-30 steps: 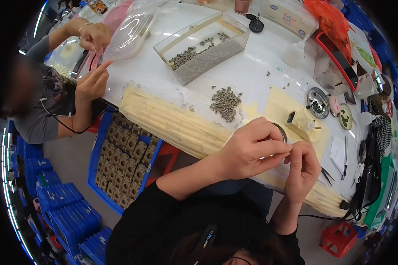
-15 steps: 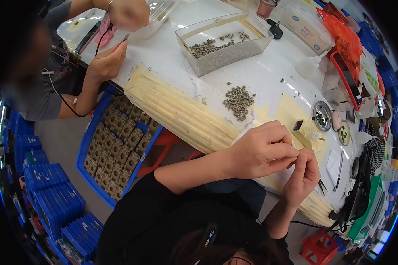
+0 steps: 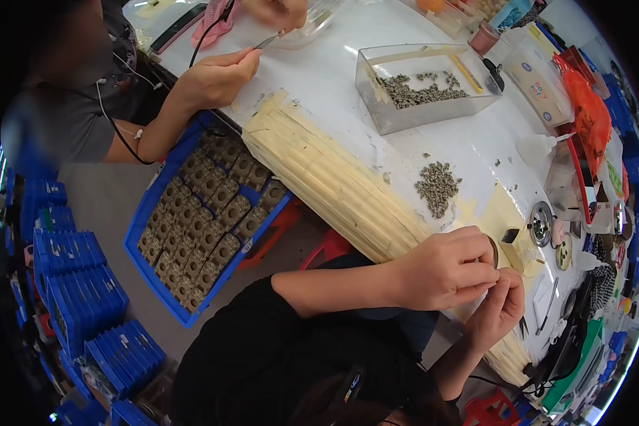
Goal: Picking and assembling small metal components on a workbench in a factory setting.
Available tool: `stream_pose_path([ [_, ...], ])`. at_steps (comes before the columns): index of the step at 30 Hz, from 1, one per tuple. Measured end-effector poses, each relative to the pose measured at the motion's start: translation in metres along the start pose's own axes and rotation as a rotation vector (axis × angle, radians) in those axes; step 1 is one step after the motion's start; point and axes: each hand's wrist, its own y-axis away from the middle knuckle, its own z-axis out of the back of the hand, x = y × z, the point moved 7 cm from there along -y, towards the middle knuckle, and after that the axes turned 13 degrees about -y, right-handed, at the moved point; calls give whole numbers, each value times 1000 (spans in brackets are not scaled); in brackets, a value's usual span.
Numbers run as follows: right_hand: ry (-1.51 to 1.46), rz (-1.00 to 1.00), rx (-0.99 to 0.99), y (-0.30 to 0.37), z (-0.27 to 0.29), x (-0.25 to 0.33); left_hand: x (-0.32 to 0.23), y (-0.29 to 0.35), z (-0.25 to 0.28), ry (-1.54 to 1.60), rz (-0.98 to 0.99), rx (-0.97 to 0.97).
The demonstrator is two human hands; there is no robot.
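My left hand (image 3: 451,270) and my right hand (image 3: 498,312) meet fingertip to fingertip above the table's near edge. Both are closed in a pinch. Whatever lies between the fingertips is too small or too hidden to make out. Just beyond them, on the white tabletop, is a loose pile of small grey metallic pieces (image 3: 438,189). A clear plastic box (image 3: 422,119) farther back holds more such pieces. Right of my left hand, a small yellowish block with a dark opening (image 3: 512,238) rests on a yellow sheet.
Yellowish tape (image 3: 334,181) covers the table's near edge. A round metal dish (image 3: 540,224), a pen (image 3: 547,305) and a white squeeze bottle (image 3: 539,148) lie to the right. At left, a co-worker's hand (image 3: 224,74) holds a slim tool. A blue crate (image 3: 184,318) of brownish blocks sits below.
The whole view has shifted, so the table things appear farther right. My hands stay pinched together at the same spot by the table edge. The co-worker's hands have moved slightly.
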Motion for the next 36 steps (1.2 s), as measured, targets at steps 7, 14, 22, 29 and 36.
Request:
stream_pose_path([
  [7,46,-11,41,0,-29,2,2,8,29,-71,22,-15],
  [14,-12,-48,127,0,-49,2,9,13,49,42,62,-78],
  [22,-370,-260,120,1,-56,-3,12,11,54,161,82,-71],
  [29,-274,-124,78,-8,-45,12,36,-1,121,-288,219,-228],
  [36,-283,-110,65,-10,-27,10,125,11,231,-506,602,-533],
])
